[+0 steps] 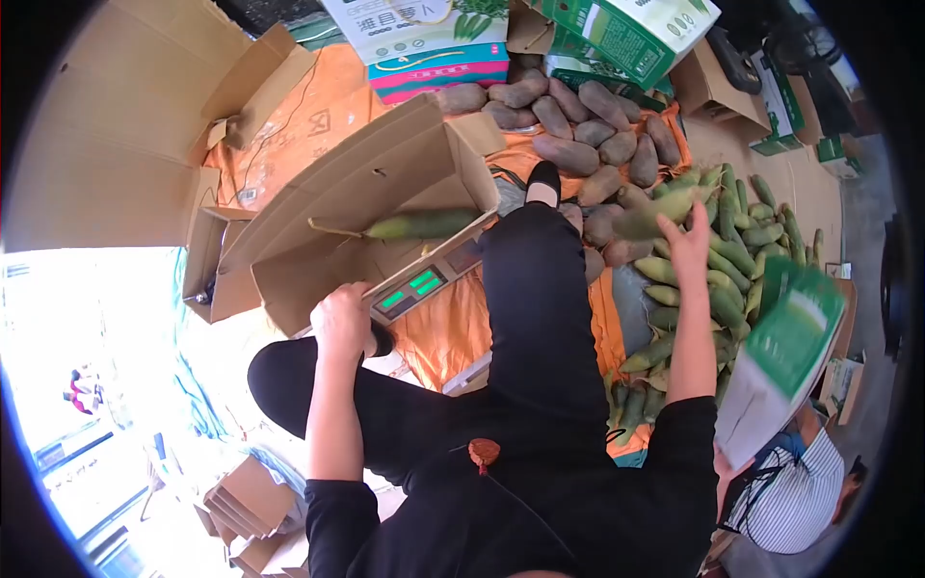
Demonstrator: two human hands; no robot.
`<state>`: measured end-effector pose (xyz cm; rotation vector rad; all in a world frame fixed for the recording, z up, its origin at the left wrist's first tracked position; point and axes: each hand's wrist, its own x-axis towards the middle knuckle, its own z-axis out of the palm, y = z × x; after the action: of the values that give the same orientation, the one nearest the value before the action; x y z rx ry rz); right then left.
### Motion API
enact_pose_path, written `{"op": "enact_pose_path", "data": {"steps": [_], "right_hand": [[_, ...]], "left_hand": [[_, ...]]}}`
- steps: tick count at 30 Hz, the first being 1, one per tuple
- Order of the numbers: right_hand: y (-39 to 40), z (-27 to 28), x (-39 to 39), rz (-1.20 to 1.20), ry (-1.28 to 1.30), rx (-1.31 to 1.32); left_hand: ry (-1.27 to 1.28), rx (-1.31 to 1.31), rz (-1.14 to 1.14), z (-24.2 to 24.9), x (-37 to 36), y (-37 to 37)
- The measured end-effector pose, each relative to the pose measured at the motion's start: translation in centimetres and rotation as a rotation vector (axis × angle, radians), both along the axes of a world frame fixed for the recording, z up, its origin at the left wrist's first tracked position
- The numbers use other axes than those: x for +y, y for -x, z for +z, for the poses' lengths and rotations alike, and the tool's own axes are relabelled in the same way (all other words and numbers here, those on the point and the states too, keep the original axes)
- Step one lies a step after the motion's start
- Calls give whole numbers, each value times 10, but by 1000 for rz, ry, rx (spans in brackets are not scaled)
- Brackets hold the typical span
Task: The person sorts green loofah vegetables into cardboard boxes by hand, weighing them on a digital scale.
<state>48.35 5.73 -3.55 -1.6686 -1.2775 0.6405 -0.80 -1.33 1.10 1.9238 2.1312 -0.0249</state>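
Note:
My right hand (686,246) is closed around the end of a green radish (655,216), slightly blurred, above the heap of green radishes (727,260). My left hand (340,320) is curled into a fist at the near corner of an open cardboard box (361,164); whatever its fingers hold, if anything, is hidden. One long green radish (422,224) lies inside that box. Along the box's near side is a digital scale display (409,292) with lit green digits, right beside my left hand.
Brownish-purple root vegetables (568,144) are heaped beyond my knee on an orange sheet (438,323). Printed cartons (438,72) stand at the back. At right, another person in a striped shirt (795,491) is beside a green-and-white carton (785,347). Folded cardboard (251,496) lies lower left.

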Motion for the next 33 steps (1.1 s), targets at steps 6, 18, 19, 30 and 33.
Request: {"op": "enact_pose_path", "data": {"steps": [6,18,19,30,33], "right_hand": [[96,155,27,363,-223,313],[313,128,64,1074,-283,-354],[326,120,62,1109,-188,-424],[377,23,76,958,114,-871],[365,66,76,1064,103,-749]], "left_hand": [[-17,34,-33,2,0,1],[53,80,-9,0,2,4],[78,108,-8,0,3,1],[77,96,-6,6,7,-3],[54,85,1,5,9,-4]]}}
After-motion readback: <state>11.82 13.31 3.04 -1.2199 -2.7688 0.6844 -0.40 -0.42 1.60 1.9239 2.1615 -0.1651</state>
